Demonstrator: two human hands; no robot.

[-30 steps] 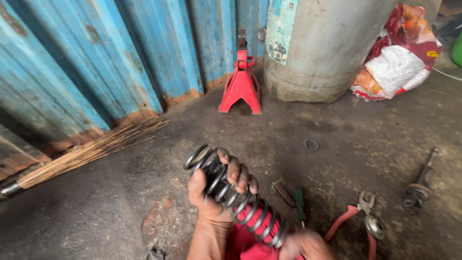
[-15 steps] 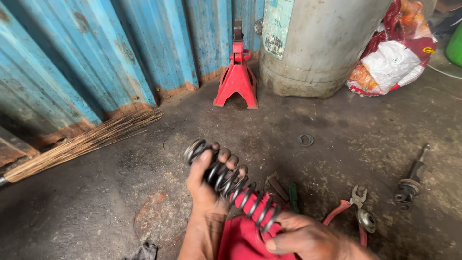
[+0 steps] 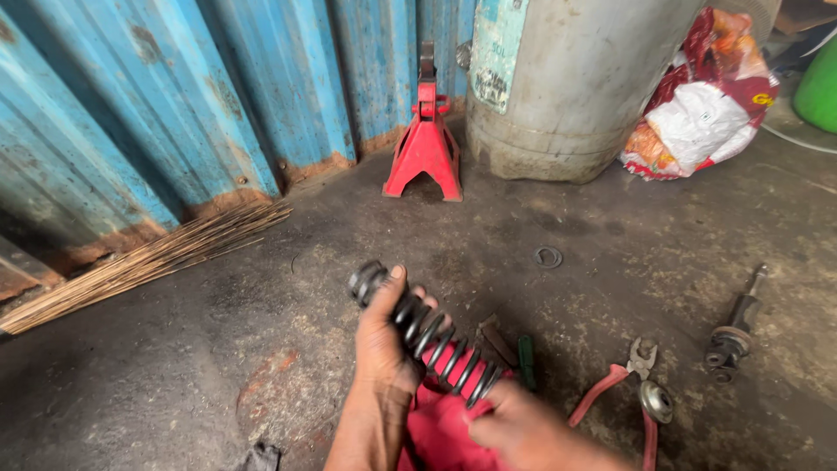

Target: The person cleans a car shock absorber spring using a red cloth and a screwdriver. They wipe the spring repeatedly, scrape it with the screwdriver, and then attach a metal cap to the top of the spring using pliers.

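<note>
Left hand: you grip the black coil spring.
Right hand: you clasp its lower end over the red cloth.
Floor: red-handled pliers lie nearby.

The coil spring's lower end hides behind the right hand; the frame edge crops the red cloth.

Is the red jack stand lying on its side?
No, the red jack stand stands upright on the floor by the blue metal wall.
</note>
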